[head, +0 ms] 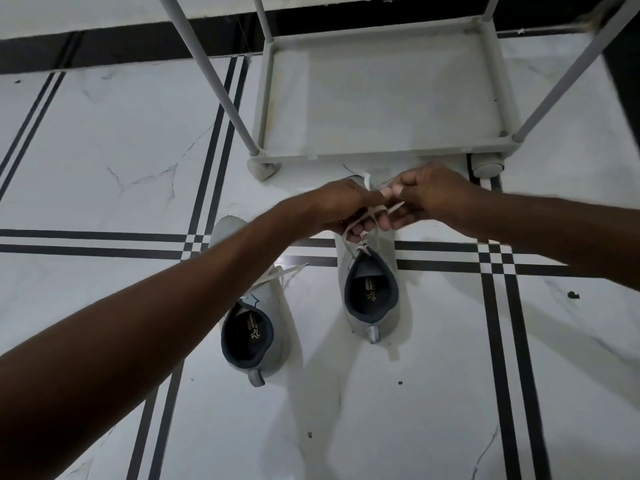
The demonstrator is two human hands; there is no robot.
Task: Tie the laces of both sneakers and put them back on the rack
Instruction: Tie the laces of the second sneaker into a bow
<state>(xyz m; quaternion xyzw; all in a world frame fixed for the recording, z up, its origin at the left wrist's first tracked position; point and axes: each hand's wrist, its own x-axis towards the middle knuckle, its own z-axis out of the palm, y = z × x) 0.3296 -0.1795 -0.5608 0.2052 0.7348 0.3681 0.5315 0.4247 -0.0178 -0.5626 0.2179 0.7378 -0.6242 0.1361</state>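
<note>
Two grey sneakers with dark linings stand on the floor, toes toward the rack. Over the front of the right sneaker (372, 292), my left hand (341, 204) and my right hand (427, 195) meet, and both pinch its white laces (363, 216), which are pulled up between the fingers. The hands hide that shoe's toe. The left sneaker (258, 327) sits nearer to me under my left forearm, and its white laces (280, 273) lie loose across its top. The grey shoe rack (265, 109) stands just beyond the hands.
The rack's bottom shelf holds nothing, and its grey poles (214, 77) rise toward me at left and right. Its feet (488, 166) rest on the white marble floor with black stripes. A dark skirting runs along the wall behind.
</note>
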